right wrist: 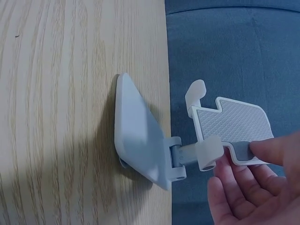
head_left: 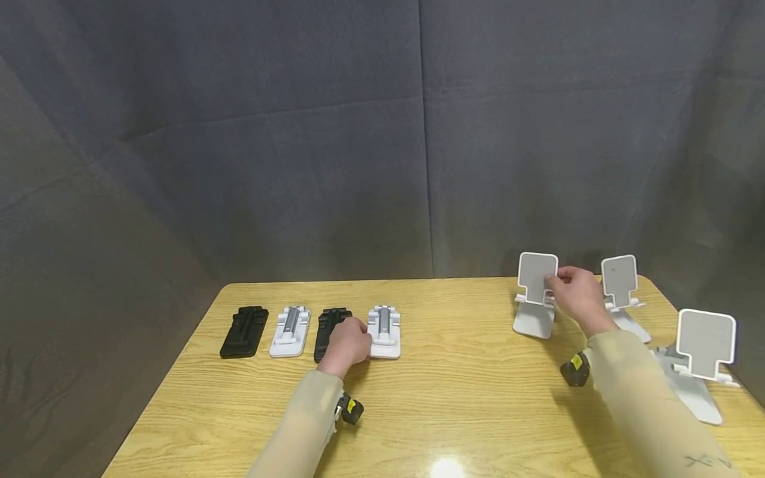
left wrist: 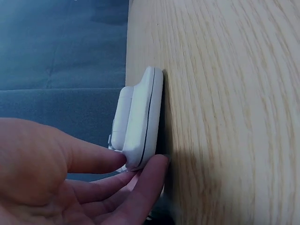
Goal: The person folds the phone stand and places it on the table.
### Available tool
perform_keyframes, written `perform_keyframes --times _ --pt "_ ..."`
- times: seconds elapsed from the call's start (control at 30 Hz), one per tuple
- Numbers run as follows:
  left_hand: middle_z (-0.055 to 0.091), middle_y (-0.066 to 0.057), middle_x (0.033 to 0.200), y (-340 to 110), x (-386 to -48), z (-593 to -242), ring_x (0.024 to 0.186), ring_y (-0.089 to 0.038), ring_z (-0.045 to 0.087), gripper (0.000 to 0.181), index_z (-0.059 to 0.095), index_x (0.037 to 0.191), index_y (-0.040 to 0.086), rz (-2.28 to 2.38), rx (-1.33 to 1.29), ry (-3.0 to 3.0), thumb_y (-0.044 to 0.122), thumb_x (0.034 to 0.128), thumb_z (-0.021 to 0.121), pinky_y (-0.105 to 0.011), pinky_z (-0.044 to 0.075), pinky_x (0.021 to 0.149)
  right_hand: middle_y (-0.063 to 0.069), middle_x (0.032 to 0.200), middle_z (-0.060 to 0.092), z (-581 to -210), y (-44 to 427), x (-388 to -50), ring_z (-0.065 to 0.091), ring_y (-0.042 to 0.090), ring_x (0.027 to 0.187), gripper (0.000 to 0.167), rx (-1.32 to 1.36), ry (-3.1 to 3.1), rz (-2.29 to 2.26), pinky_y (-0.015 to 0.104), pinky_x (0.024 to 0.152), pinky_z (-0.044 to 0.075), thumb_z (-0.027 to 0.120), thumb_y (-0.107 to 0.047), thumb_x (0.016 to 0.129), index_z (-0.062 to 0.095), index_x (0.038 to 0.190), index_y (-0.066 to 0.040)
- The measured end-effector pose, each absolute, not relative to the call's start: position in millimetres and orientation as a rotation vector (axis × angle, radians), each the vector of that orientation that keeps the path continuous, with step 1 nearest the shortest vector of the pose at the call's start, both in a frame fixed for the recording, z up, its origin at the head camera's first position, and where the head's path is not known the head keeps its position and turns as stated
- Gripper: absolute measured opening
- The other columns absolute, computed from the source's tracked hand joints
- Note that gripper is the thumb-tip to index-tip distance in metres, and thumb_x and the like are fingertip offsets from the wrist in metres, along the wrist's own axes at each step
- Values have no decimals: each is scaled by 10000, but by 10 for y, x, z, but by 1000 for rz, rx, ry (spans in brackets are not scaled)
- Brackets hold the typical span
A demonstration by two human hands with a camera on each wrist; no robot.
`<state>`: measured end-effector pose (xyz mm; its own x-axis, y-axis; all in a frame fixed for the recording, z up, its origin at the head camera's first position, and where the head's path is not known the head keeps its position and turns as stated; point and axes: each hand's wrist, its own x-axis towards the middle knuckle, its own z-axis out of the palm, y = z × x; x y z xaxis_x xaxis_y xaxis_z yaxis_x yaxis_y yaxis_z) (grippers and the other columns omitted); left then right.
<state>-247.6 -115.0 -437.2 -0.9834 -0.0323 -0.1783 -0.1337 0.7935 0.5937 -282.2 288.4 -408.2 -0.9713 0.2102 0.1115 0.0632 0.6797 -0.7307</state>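
A folded white phone stand [head_left: 384, 332] lies flat at the right end of a row; my left hand [head_left: 349, 342] pinches its edge. In the left wrist view, thumb and fingers of the left hand [left wrist: 93, 178] grip one end of the white stand [left wrist: 140, 122]. An unfolded white stand [head_left: 534, 320] stands upright at the back right, and my right hand [head_left: 576, 295] holds the edge of its raised plate. The right wrist view shows the right hand [right wrist: 262, 178] with its thumb on the grey pad and fingers behind the plate [right wrist: 234, 124].
Left of the left hand's stand lie a black folded stand [head_left: 325, 328], a white one [head_left: 290, 332] and another black one [head_left: 244, 332]. Two more unfolded white stands [head_left: 620, 282] [head_left: 705, 344] stand at the right. A dark curtain [head_left: 335, 166] hangs behind the wooden table [head_left: 448, 385].
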Motion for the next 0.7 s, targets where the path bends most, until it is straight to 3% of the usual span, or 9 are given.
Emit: perform_keyframes --times 0.2,0.7 --pt "644 -117 885 -1145 -2477 -4362 815 -254 599 241 691 1139 -62 933 -141 2834 77 988 565 -360 522 700 324 1140 653 -4082 2828 -2816 646 452 1054 405 -221 -2678 1173 485 843 504 534 -178 1041 580 1226 180" --pt "688 -166 1076 -1135 -2476 -4316 855 -253 601 267 711 1174 -44 844 -96 2899 98 984 590 -393 551 772 330 1174 647 -4037 2708 -2804 611 444 1076 395 -160 -2656 1180 557 937 465 550 -187 1030 604 1224 152"
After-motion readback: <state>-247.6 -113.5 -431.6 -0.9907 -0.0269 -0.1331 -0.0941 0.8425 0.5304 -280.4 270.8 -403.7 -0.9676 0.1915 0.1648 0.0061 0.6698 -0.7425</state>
